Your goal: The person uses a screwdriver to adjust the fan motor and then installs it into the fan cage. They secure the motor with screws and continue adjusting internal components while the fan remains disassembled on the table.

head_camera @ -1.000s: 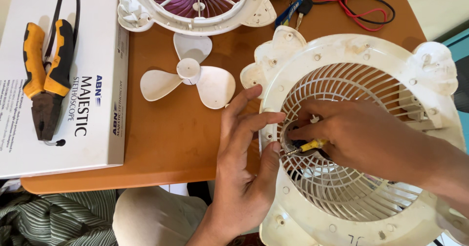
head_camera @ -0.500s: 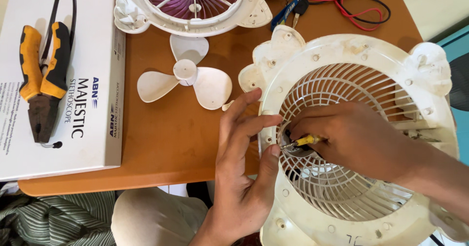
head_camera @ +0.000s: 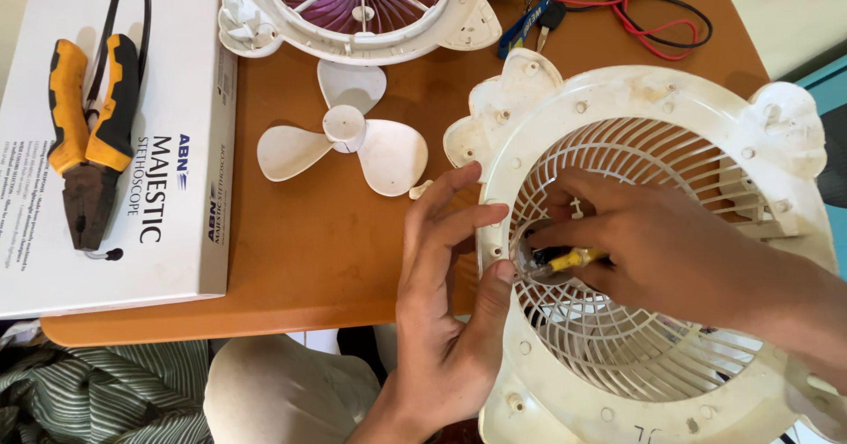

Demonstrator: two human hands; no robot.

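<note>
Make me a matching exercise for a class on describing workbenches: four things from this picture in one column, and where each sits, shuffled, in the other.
Things:
1. pliers
2. propeller
3. screwdriver
4. red wires

Places:
A. in the right hand, over the white fan grille
B. on the white box
C. at the table's far edge, top right
D. flat on the table, between the two fan housings

Pairs: 1-B, 2-D, 3-A, 4-C

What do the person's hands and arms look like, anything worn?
Both are bare: the left hand and the right hand show no gloves, rings, watch or bands. No sleeve reaches either forearm in view. Nails are short and unpainted. No cables or markings on them.
</note>
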